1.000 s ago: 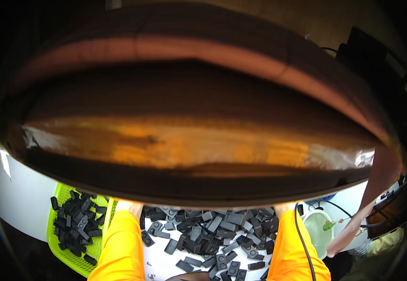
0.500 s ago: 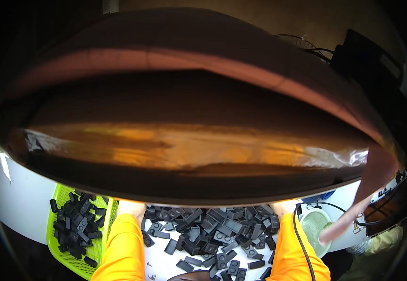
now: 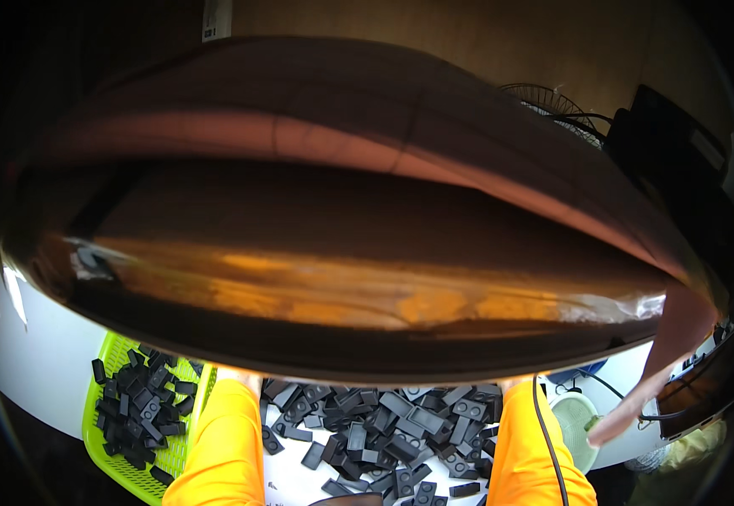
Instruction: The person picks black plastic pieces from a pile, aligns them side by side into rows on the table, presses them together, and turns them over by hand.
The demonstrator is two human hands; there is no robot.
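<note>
Black blocks (image 3: pixel 426 420) lie in a loose, overlapping pile on the white table (image 3: pixel 295 472), between the left sleeve (image 3: pixel 225 443) and the right sleeve (image 3: pixel 531 447), its far edge running out of sight under a glossy brown visor (image 3: pixel 342 350) that fills the middle of the view. The likeliest trouble, I judge, comes from the pile's looseness: a forearm swept inward could scatter the near blocks or tip those resting askew on others. The black cable (image 3: pixel 547 438) crosses in front of the right sleeve and might snag if that arm swings. The green basket (image 3: pixel 97 438), holding more black blocks (image 3: pixel 135 405), stands so near the left sleeve that an outward elbow could knock it; whether they touch, I cannot tell. Of the left hand (image 3: pixel 239 376) only skin near the wrist shows, at the pile's far left edge, and of the right hand (image 3: pixel 515 383) a thinner sliver opposite. The visor hides all fingers, so I cannot tell how far open either is, or what it holds; the pile is nearest both. Farther right, past the right sleeve, sits a pale bowl (image 3: pixel 574 430).
</note>
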